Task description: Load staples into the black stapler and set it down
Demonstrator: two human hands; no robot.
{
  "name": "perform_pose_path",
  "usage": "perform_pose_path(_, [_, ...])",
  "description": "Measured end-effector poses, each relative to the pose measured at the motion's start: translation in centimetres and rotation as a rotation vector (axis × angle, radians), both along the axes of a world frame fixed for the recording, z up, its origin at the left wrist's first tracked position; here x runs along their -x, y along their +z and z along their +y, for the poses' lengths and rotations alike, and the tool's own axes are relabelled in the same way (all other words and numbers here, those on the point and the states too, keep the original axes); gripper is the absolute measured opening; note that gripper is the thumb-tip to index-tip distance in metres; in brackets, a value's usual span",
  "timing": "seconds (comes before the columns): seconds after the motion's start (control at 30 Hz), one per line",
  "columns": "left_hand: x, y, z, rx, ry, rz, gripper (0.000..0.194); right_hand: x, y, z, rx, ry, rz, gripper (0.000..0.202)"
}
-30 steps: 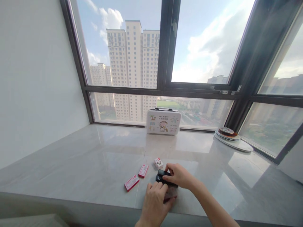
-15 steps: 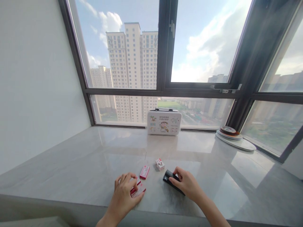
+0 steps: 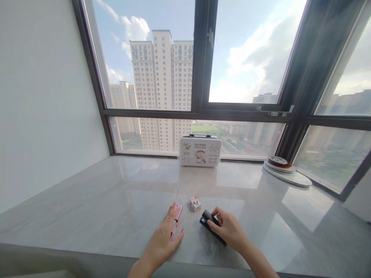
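Note:
My right hand (image 3: 230,227) grips a black stapler (image 3: 206,216) that rests on the grey marble-look sill. Its thumb and fingers are closed around the stapler's sides. My left hand (image 3: 162,237) lies against two small red-and-white boxes (image 3: 179,213), its fingers stretched out along their left side and the thumb apart near the closer one (image 3: 177,231). The hand partly covers both boxes. A small white box with a red mark and a printed picture (image 3: 195,203) stands between the hands, slightly farther off, touched by neither.
A white case with cartoon prints (image 3: 199,152) stands upright against the window at the back. Several stacked round plates or boards (image 3: 286,173) lie in the right corner. The sill's front edge (image 3: 72,249) runs below my hands, and a white wall (image 3: 49,96) rises at left.
My left hand has shifted right and forward, its fingers straightening from a curled pose along the red-and-white boxes. My right hand keeps its hold on the stapler in nearly the same spot.

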State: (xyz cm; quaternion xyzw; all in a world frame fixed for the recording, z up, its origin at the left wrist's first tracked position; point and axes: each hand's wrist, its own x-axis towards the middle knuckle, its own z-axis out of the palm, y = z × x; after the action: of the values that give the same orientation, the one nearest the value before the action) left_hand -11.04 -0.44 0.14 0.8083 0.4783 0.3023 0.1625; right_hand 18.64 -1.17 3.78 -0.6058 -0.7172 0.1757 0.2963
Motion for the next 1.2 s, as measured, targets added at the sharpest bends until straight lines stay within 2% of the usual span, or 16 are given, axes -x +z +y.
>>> perform_pose_path(0.17, [-3.7, -1.6, 0.3, -0.142, 0.196, 0.156, 0.067, 0.6, 0.6, -0.3, 0.021, -0.014, 0.008, 0.026])
perform_pose_path(0.3, [-7.9, -2.1, 0.8, -0.242, 0.356, 0.179, 0.067, 1.2, 0.3, -0.4, 0.012, -0.094, 0.054, 0.034])
perform_pose_path(0.43, [-11.4, -2.1, 1.9, -0.322, 0.397, 0.144, 0.065, 1.9, -1.4, -0.5, -0.003, -0.197, 0.158, 0.045])
perform_pose_path(0.57, [-12.8, -2.0, 2.7, -0.342, 0.376, 0.148, 0.057, 2.0, -3.1, -0.7, 0.01, -0.228, 0.268, 0.056])
perform_pose_path(0.73, [-11.7, -2.3, 1.9, -0.335, 0.325, 0.155, 0.049, 2.4, -3.2, -0.6, 0.05, -0.165, 0.41, 0.062])
perform_pose_path(0.9, [-9.0, -2.9, 0.4, -0.342, 0.311, 0.132, 0.046, 6.0, -2.7, 0.3, 0.096, -0.023, 0.55, 0.06])
perform_pose_path(1.0, [-6.4, -2.9, 0.3, -0.331, 0.314, 0.117, 0.046, 9.1, -2.7, 0.9, 0.092, 0.046, 0.605, 0.056])
perform_pose_path(1.2, [0.3, -2.5, 1.6, -0.312, 0.295, 0.122, 0.042, 14.9, -3.1, 2.0, 0.081, 0.143, 0.664, 0.049])
